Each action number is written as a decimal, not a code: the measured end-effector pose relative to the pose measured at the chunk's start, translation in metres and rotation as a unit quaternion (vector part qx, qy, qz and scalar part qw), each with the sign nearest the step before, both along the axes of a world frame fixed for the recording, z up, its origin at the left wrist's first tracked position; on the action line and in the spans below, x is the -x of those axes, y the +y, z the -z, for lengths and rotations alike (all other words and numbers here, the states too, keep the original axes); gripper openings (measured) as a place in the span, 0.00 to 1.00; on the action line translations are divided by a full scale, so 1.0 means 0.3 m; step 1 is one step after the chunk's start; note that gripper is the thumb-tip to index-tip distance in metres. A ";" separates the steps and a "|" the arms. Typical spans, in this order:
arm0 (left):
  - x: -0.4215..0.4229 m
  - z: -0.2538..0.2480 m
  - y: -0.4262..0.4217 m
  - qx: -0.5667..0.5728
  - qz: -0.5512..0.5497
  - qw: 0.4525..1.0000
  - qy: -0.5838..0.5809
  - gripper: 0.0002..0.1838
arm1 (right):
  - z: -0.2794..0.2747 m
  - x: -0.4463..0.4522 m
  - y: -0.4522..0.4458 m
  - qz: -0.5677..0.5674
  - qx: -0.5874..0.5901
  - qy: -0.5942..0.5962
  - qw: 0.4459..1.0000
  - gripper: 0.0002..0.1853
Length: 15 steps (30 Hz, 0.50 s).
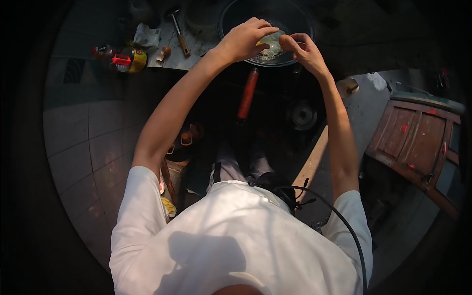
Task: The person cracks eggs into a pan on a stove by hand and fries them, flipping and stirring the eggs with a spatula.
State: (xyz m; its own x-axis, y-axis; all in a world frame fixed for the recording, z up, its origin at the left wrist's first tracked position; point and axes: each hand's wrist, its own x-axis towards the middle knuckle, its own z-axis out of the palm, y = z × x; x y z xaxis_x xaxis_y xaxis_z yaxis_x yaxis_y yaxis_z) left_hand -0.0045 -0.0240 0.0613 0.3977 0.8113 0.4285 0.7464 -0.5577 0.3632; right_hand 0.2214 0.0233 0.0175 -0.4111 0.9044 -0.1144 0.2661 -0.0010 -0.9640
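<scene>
Over a dark wok at the top, both my hands are close together. My right hand pinches a brown piece of eggshell between thumb and fingers. My left hand is curled just left of it, thumb below and fingers above; a bit of yellow shows between them, but what it holds is hidden. Clear, shiny egg white shows between the hands, above or in the wok; I cannot tell which. The wok's red handle points toward me.
Left of the wok, a counter holds a spatula-like tool with a wooden handle, broken eggshells, a crumpled white bag and a yellow-labelled oil bottle. At right is a wooden cabinet. A black cable hangs by my shirt.
</scene>
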 end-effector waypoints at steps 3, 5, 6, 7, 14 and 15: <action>-0.024 -0.026 0.070 -0.029 0.062 0.995 0.068 0.28 | -0.043 0.017 -0.010 -0.048 0.003 0.006 0.999 0.26; -0.038 -0.041 0.080 0.025 0.075 0.995 0.061 0.27 | -0.061 0.024 -0.003 -0.073 -0.013 0.016 0.997 0.24; -0.042 -0.047 0.085 0.079 0.086 0.992 0.054 0.26 | -0.068 0.025 0.000 -0.072 -0.015 0.017 0.997 0.24; -0.039 -0.032 0.100 0.100 0.095 0.990 0.037 0.24 | -0.073 0.028 0.002 -0.068 -0.012 0.011 0.998 0.24; -0.027 0.031 0.093 0.106 0.084 0.990 -0.038 0.21 | -0.025 0.033 -0.024 -0.094 -0.136 0.033 0.986 0.23; -0.026 0.041 0.090 0.100 0.083 0.991 -0.035 0.21 | -0.032 0.035 -0.033 -0.094 -0.134 0.032 0.986 0.23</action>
